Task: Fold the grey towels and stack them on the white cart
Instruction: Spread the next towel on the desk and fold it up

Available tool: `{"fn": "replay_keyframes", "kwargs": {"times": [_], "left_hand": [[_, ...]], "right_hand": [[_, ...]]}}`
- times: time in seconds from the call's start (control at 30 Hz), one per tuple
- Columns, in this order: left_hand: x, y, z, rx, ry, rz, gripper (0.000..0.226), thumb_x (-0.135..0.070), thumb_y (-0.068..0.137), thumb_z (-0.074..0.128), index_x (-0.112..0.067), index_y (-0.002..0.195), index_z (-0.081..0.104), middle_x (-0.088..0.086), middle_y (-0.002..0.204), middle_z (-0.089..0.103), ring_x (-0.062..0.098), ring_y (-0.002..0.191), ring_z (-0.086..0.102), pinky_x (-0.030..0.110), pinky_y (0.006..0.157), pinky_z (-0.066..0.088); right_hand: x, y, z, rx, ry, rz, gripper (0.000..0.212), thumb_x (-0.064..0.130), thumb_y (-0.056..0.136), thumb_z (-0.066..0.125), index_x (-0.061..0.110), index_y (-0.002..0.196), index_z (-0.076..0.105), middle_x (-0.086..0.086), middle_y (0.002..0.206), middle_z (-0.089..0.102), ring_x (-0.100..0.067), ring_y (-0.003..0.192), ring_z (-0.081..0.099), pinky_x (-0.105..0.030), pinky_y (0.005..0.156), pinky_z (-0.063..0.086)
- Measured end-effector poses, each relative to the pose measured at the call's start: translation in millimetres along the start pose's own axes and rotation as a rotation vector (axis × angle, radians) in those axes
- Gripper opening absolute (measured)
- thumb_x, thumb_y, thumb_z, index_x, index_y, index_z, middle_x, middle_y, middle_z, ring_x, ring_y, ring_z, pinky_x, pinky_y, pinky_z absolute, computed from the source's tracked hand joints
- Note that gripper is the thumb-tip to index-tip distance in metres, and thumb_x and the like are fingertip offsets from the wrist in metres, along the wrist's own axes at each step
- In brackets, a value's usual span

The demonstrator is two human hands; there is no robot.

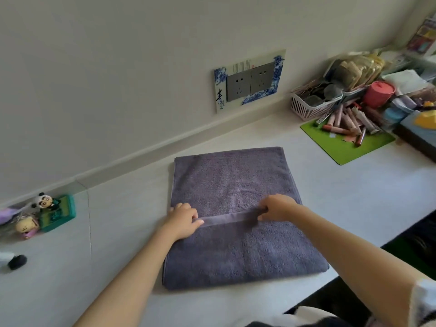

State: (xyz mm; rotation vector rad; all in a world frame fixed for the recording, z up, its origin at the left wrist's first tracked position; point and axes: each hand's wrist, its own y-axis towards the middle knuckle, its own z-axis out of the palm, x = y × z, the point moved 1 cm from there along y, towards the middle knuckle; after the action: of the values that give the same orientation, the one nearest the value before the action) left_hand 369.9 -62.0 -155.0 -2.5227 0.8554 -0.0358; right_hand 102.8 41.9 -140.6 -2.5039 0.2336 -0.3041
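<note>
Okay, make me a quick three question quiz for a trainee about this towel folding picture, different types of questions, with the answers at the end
1. True or false: the grey towel hangs over the edge of the white table.
2. Multiple choice: what do the left hand and right hand hold? A) the towel's two far corners B) the smooth hem band across the towel's middle C) the green mat
3. Fill in: the panda figurine stands on the person's ____ side of the towel.

Key
1. False: it lies flat on the table, folded.
2. B: each hand pinches one end of the band.
3. Left.
</note>
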Motion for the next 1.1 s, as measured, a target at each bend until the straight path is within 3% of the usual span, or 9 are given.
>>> {"fn": "replay_keyframes", "kwargs": {"times": [0.17,0.4,0.47,0.57,0.67,0.73,0.83,0.93,1.1], "left_hand": [[2.2,8.7,5.5,-0.192,-0.045,0.068,0.026,-0.031,0.099,0.040,-0.010,0.099,0.055,0.007,0.108,0.059,0.027,0.106,0.050,0.035,0.087,0.035],[-9.9,20.3,9.6,-0.198,0.098,0.002,0.026,-0.033,0.101,0.035,-0.015,0.107,0.053,0.002,0.114,0.059,0.024,0.111,0.049,0.034,0.087,0.034],[-12.1,19.3,12.4,-0.263,0.112,-0.011,0.021,-0.031,0.098,0.045,-0.014,0.103,0.056,0.002,0.107,0.062,0.025,0.104,0.054,0.034,0.085,0.039],[-20.2,12.6,15.7,-0.415,0.123,-0.113,0.016,-0.024,0.080,0.071,-0.011,0.085,0.062,0.009,0.088,0.066,0.030,0.085,0.061,0.040,0.077,0.046],[-48.4,-7.7,28.3,-0.532,-0.018,-0.089,0.038,-0.027,0.081,0.051,-0.007,0.110,0.063,0.019,0.124,0.059,0.036,0.121,0.049,0.051,0.103,0.024],[-75.7,-24.3,45.2,-0.490,-0.093,0.069,0.050,-0.030,0.083,0.041,-0.008,0.125,0.058,0.017,0.140,0.048,0.031,0.134,0.035,0.051,0.109,0.018],[-88.6,-36.0,67.2,-0.313,-0.065,0.116,0.059,-0.040,0.083,0.042,-0.016,0.136,0.050,0.010,0.148,0.038,0.030,0.137,0.034,0.051,0.109,0.019],[-70.0,-36.8,74.4,-0.295,-0.058,-0.012,0.063,-0.048,0.084,0.040,-0.023,0.142,0.041,0.008,0.150,0.035,0.031,0.138,0.034,0.053,0.111,0.016],[-42.5,-37.6,72.3,-0.299,-0.037,-0.138,0.064,-0.055,0.084,0.037,-0.028,0.141,0.042,0.008,0.149,0.038,0.037,0.135,0.036,0.060,0.109,0.017]], "right_hand": [[-8.8,5.2,8.8,-0.148,0.023,0.002,0.023,0.039,0.096,0.044,0.022,0.105,0.057,-0.004,0.102,0.065,-0.027,0.094,0.059,-0.034,0.070,0.046],[-3.7,7.3,13.2,-0.256,-0.076,0.005,0.024,0.033,0.100,0.037,0.015,0.109,0.051,-0.006,0.108,0.064,-0.027,0.099,0.057,-0.032,0.065,0.034],[-0.5,5.9,12.7,-0.246,-0.087,0.017,0.024,0.032,0.100,0.036,0.014,0.109,0.049,-0.005,0.112,0.063,-0.026,0.103,0.054,-0.033,0.071,0.034],[7.0,2.3,22.0,-0.292,-0.148,0.097,0.024,0.029,0.099,0.037,0.013,0.115,0.047,-0.006,0.120,0.057,-0.026,0.114,0.047,-0.033,0.092,0.034],[28.9,-10.5,43.3,-0.624,-0.114,0.090,0.035,0.020,0.087,0.045,0.008,0.118,0.057,-0.010,0.123,0.059,-0.031,0.121,0.048,-0.039,0.104,0.024],[48.7,-21.2,67.6,-0.703,0.006,-0.036,0.045,0.024,0.084,0.041,0.009,0.121,0.061,-0.010,0.129,0.059,-0.029,0.125,0.050,-0.040,0.109,0.021],[64.4,-29.3,99.0,-0.551,0.087,-0.090,0.050,0.035,0.088,0.039,0.019,0.133,0.054,-0.003,0.140,0.050,-0.023,0.134,0.040,-0.038,0.113,0.017],[46.8,-30.3,103.8,-0.526,0.086,0.030,0.054,0.047,0.090,0.036,0.028,0.140,0.044,-0.001,0.147,0.041,-0.023,0.137,0.035,-0.041,0.114,0.016],[-2.6,-40.9,99.5,-0.527,0.136,0.305,0.060,0.056,0.090,0.022,0.033,0.145,0.032,-0.002,0.153,0.030,-0.025,0.143,0.023,-0.042,0.115,0.007]]}}
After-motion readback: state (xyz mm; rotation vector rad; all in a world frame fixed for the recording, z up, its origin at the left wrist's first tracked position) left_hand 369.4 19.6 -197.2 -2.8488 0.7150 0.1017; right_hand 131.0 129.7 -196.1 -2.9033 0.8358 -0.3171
